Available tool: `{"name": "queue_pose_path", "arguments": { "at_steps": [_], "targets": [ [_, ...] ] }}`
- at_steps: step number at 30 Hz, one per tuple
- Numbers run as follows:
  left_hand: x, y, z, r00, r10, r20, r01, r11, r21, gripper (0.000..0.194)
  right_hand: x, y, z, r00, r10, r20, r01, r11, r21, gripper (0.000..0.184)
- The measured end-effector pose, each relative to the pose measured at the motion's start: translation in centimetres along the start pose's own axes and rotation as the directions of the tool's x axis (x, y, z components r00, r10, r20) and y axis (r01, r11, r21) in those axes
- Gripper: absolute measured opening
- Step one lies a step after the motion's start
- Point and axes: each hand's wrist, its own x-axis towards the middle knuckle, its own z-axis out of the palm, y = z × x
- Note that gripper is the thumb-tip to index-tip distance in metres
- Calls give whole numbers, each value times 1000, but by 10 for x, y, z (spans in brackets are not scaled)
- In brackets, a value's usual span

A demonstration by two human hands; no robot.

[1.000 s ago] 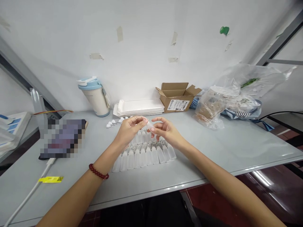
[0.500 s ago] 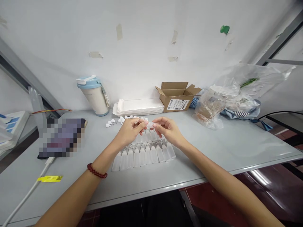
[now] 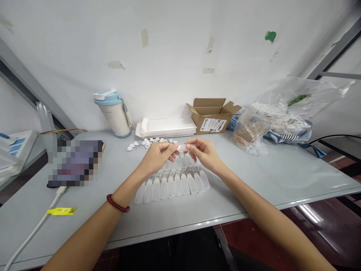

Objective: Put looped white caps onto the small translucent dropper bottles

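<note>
Over the middle of the table, my left hand (image 3: 158,156) and my right hand (image 3: 206,155) face each other, fingertips closed on opposite ends of a small translucent plastic piece (image 3: 182,147). It lies sideways between them; the fingers hide its ends, so I cannot tell whether it is a whole bottle. Below my hands, a row of small translucent squeeze bottles (image 3: 171,187) lies on the table with thin white loops at their necks. More such bottles (image 3: 179,162) lie behind, partly covered by my hands. White needle-tipped caps (image 3: 147,143) are scattered beyond my left hand.
Behind stand a tumbler (image 3: 117,116), a stack of white envelopes (image 3: 169,127) and an open cardboard box (image 3: 211,122). A plastic bag (image 3: 254,128) with containers sits at the right. A phone (image 3: 76,163) with a white cable (image 3: 36,231) lies left on the grey table (image 3: 282,177).
Both hands stay at nearly the same place, still pinching the small piece, with slight finger shifts. The whole view has shifted a little, and more white caps show past my left hand.
</note>
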Motion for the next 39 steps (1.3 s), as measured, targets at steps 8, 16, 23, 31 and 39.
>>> {"name": "queue_pose_path", "arguments": {
  "at_steps": [8,16,23,31,39],
  "targets": [
    [-3,1,-1,994,77,80,-88,985,150,31,-2,0,-3,999,-36,-5,35,994,-104,37],
    [-5,0,5,941,339,-13,-318,895,314,19,1,1,-3,999,33,-12,-34,995,-91,41],
    [-4,6,-2,985,29,172,-51,991,124,39,-1,-4,-5,999,-36,27,39,992,-122,37],
    [-7,4,2,956,287,54,-284,872,398,17,-3,-5,1,997,83,-2,-83,997,-7,43],
    [-7,-7,8,845,523,108,-483,662,574,18,0,-3,3,967,251,39,-254,952,171,42]
  ]
}}
